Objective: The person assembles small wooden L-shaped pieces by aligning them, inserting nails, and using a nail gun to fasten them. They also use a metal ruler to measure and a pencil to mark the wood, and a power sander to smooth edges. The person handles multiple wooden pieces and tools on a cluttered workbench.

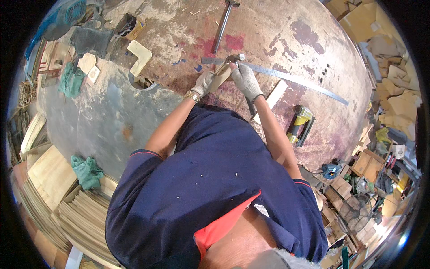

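My left hand point(204, 83), in a grey work glove with a gold wristwatch, grips a light wooden piece point(221, 75) that lies slanted on the stained round workbench point(268, 40). My right hand point(245, 80), also gloved, is closed around a tool. The tool's metal head point(238, 57) sits at the top end of the wooden piece, and its dark handle point(251, 106) sticks out below my wrist. A long steel ruler point(291, 79) lies across the bench just behind both hands.
A hammer point(224, 22) lies at the far side. A yellow-and-black nail gun point(300, 125) sits to the right, beside a pale wood strip point(274, 95). On the left are an L-shaped wood block point(139, 56), green cloths point(70, 80), stacked boards point(49, 175) and a blue saw point(62, 20).
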`<state>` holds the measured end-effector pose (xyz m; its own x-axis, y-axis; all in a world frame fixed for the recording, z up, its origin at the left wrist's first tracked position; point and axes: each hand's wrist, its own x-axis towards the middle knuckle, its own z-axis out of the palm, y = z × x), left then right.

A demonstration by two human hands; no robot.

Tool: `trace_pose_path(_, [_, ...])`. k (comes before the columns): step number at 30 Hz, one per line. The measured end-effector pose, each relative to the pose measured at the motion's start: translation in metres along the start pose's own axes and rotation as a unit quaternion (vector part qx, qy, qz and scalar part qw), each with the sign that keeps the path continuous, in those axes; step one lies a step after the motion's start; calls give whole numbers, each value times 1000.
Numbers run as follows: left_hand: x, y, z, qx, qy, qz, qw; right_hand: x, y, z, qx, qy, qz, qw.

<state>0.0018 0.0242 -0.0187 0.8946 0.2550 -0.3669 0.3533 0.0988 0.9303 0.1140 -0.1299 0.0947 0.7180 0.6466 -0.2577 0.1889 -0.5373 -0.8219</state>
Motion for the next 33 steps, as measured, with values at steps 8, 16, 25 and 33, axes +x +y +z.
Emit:
trace_pose_path(8, [-8,7,14,310,25,69,948,-14,-8,-9,-123,-29,-115,985])
trace_pose_path(16, [-1,-42,24,344,105,174,917,-29,7,5,-65,-64,-115,989])
trace_pose_path(25, [-3,-53,-9,-359,-118,-132,916,-5,24,50,-105,-22,-175,979])
trace_pose_path(33, [-12,-20,2,-315,20,-143,938,-10,27,57,-88,-26,-149,985])
